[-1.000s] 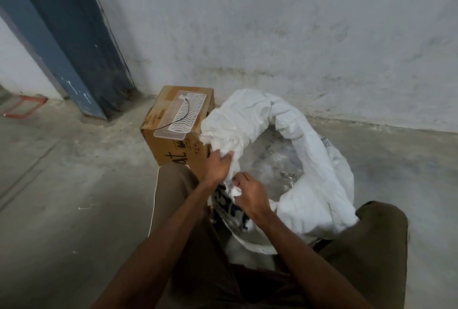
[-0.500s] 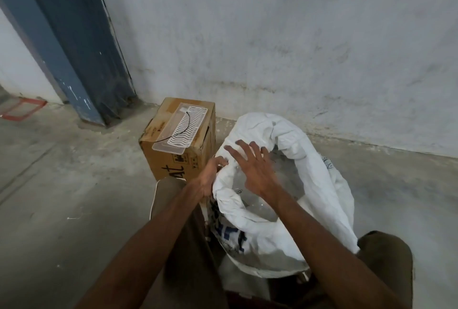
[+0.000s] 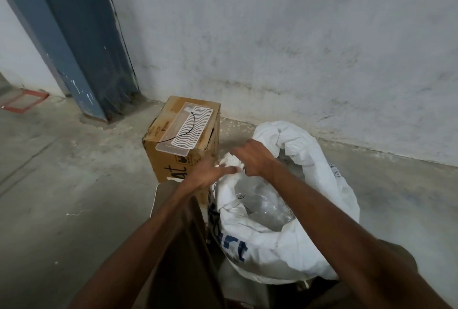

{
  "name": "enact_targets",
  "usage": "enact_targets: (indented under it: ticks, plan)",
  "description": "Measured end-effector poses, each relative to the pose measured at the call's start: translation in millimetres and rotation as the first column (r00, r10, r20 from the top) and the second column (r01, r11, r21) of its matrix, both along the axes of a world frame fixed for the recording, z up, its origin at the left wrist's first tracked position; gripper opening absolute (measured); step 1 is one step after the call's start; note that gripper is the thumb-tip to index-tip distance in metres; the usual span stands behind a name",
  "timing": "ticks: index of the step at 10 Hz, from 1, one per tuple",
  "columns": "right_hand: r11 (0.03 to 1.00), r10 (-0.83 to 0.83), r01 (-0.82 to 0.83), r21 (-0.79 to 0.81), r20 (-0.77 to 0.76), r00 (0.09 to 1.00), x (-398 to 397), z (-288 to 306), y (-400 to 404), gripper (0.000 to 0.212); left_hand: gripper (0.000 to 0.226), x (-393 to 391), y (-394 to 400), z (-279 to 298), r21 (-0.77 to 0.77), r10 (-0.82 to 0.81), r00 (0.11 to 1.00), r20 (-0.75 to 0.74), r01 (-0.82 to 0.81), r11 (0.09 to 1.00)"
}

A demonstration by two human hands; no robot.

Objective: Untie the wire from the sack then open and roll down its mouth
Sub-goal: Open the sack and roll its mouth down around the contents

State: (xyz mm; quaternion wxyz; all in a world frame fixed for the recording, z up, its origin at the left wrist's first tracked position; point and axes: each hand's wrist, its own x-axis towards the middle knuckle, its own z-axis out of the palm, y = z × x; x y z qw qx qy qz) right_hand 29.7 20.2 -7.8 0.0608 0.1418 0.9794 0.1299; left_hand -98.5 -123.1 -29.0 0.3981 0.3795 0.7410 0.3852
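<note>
So the white woven sack (image 3: pixel 285 241) is kept upright between the knees, right in front, probably so it can't flop while the rim gets worked. Its mouth is already open and the near edge looks partly rolled down, with clear plastic stuff (image 3: pixel 262 207) seen inside. A bunched bit of the rim on the far-left side is pinched by the left hand (image 3: pixel 210 172), fingers closed onto the fabric, and the same bunch is gripped from above by the right hand (image 3: pixel 255 159), curled round it, most likely so the next fold can be turned outward. The far lip is left standing tall, so that side isn't rolled yet. Just beyond, a cardboard box (image 3: pixel 173 159) is parked, and a thin black wire (image 3: pixel 189 126) is laid on the plastic tray (image 3: pixel 186 132) on top, presumably to keep it out of the way.
</note>
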Motion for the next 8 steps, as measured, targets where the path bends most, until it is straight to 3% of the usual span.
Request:
enact_targets:
  ticks: [1,2,3,4,5,6,7,8]
  plan:
    - [1.000,0.022,-0.022,-0.010,-0.020,1.000,-7.7,8.9,-4.4,0.055,0.073,10.8,4.8,6.1,-0.055,-0.102,0.986,-0.135,0.096,0.994]
    - [0.995,0.019,-0.025,-0.100,-0.062,0.998,-7.1,20.3,-1.8,0.070,0.050,23.4,14.2,4.8,-0.040,-0.043,0.976,-0.212,0.036,0.999]
    - [0.991,-0.005,-0.011,-0.132,-0.121,0.993,1.5,31.9,3.8,0.080,0.037,32.5,20.4,9.1,-0.009,0.086,0.991,-0.100,-0.087,0.996]
    - [1.000,-0.002,0.002,0.001,-0.034,0.999,9.8,37.7,6.2,0.086,0.025,32.1,27.1,13.1,-0.048,0.145,0.989,0.028,-0.144,0.988]
    - [0.997,-0.045,0.043,0.068,0.027,0.999,11.1,32.8,5.9,0.091,0.044,28.4,26.8,17.6,-0.151,0.178,0.964,0.200,-0.149,0.977]
    - [0.997,-0.075,0.075,0.017,-0.026,0.997,6.6,25.0,4.5,0.059,0.052,21.7,29.9,19.8,-0.314,0.136,0.934,0.330,-0.027,0.949]
    - [0.977,-0.156,0.149,-0.152,-0.039,0.987,5.3,21.9,7.9,0.038,0.066,24.2,27.5,28.0,-0.527,0.291,0.936,-0.200,-0.353,0.773]
    - [0.903,-0.236,0.259,-0.343,0.109,0.966,-4.2,26.0,14.6,0.017,0.093,25.8,31.2,11.3,-0.165,-0.129,0.613,-0.780,-0.001,0.986]
